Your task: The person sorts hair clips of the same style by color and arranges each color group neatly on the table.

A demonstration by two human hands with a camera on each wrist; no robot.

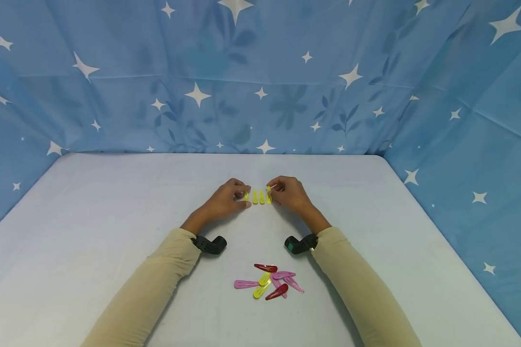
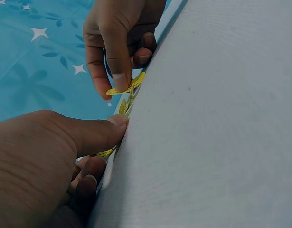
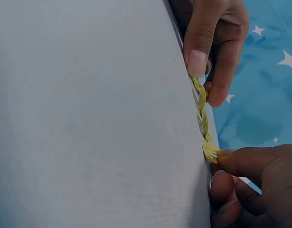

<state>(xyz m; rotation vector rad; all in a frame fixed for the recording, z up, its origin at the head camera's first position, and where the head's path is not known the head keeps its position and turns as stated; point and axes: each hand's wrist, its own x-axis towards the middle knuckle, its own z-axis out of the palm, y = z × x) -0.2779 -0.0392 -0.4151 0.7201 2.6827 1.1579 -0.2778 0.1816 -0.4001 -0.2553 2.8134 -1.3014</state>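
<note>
Four yellow snap hair clips stand side by side in a short row toward the far part of the table. My left hand holds the leftmost yellow hair clip between thumb and fingers, the thumb at its near end. At the row's other end, my right hand pinches the rightmost yellow hair clip, which tilts up in the right wrist view. Between the hands lie two more, a left middle clip and a right middle clip, untouched.
Nearer the body, between the forearms, lies a loose pile of hair clips: pink clips, red clips and yellow clips, some overlapping. The white table ends at a blue star-patterned curtain behind and at the sides.
</note>
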